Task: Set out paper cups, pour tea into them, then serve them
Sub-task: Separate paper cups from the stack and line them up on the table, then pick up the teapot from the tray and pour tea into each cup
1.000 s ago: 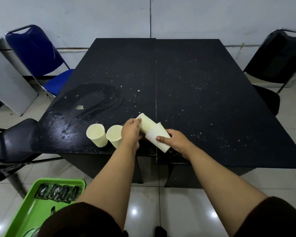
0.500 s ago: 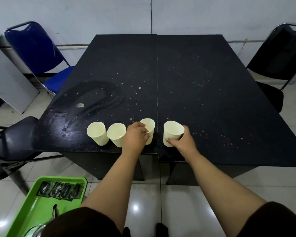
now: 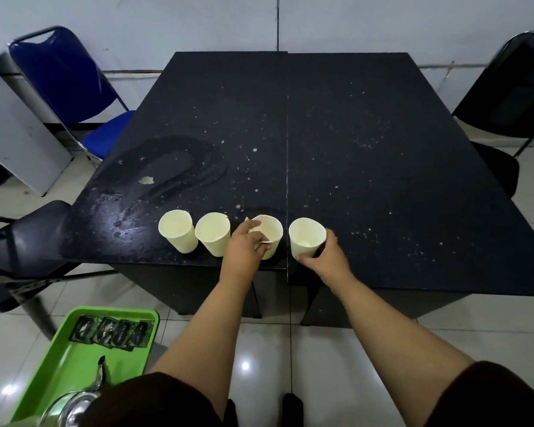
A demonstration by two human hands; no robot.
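Several pale paper cups stand upright in a row near the front edge of the black table. The leftmost cup and the second cup stand free. My left hand grips the third cup at its side and rim. My right hand wraps the base of the fourth cup, just right of the table's centre seam. All cups look empty. A metal teapot sits on a green tray at the lower left, partly hidden by my dark sleeve.
Dark tea sachets lie in a row on the tray's far end. A blue chair stands far left, a black chair far right, another black chair at the table's left corner. A wet smear marks the table's left half.
A second ago both hands held the stacked cups tilted and pulled them apart. They then set them upright, and now the two cups stand a little further apart with both hands still on them.
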